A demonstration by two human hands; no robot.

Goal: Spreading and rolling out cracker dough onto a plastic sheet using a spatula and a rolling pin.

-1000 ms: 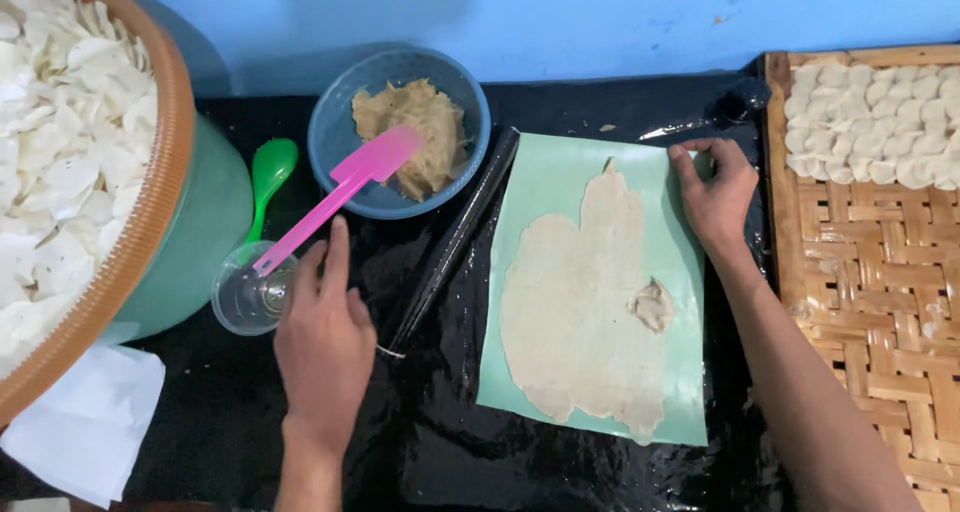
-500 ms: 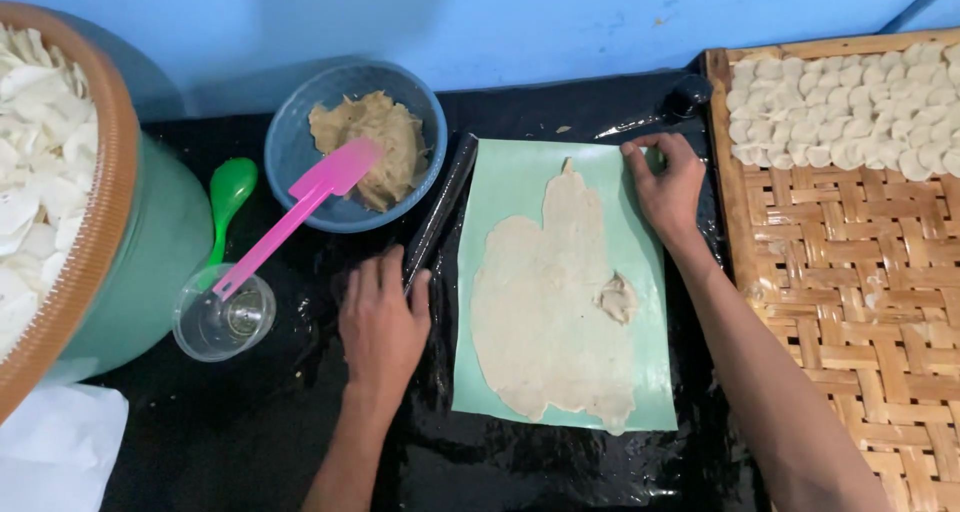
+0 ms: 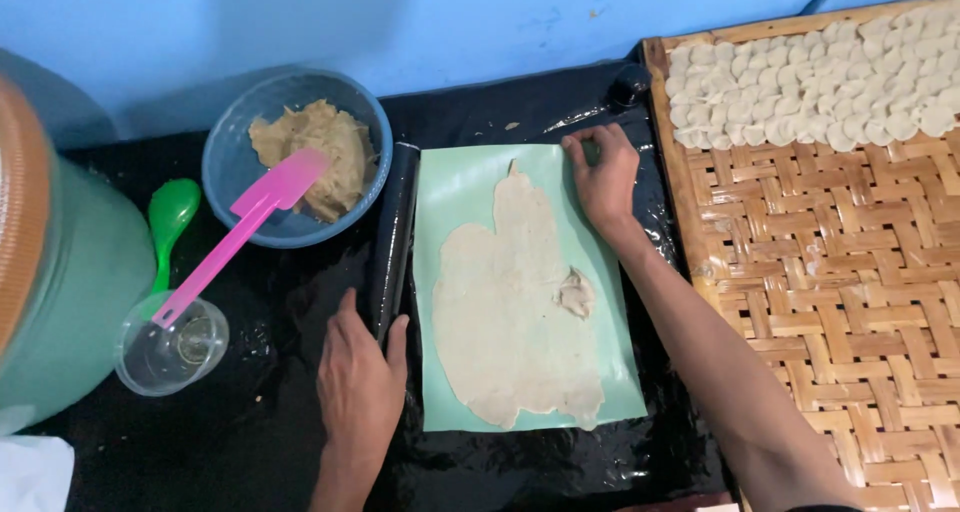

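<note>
Dough (image 3: pixel 520 312) rolled thin, lying on a pale green mat (image 3: pixel 455 187) in the middle of the black-covered bench (image 3: pixel 250 442), with a small torn lump (image 3: pixel 576 294) near its right edge. Left hand (image 3: pixel 360 382) resting at the near end of a black rolling pin (image 3: pixel 392 237), thumb and fingers curled loosely round it, not yet a firm hold. Pin lying along the mat's left edge, just beside the dough but apart from it. Right hand (image 3: pixel 603 177) pressed flat on the mat's far right corner, fingers narrow and bent, pinning it down; holding nothing as far as can be seen.

Probably best to keep that corner pinned so the mat cannot slide, and to grip the pin further along before lifting, to keep it level. Worth setting it down gently on the sheet: thin dough, likely to tear or stick.

Blue bowl (image 3: pixel 290 162) of tan filling with a pink spatula (image 3: pixel 245 237) to the left, a clear cup (image 3: pixel 170 347) and green spoon (image 3: pixel 170 222) nearer. Woven tray (image 3: pixel 830 302) to the right, with small white pieces (image 3: pixel 820 82) across its far part.
</note>
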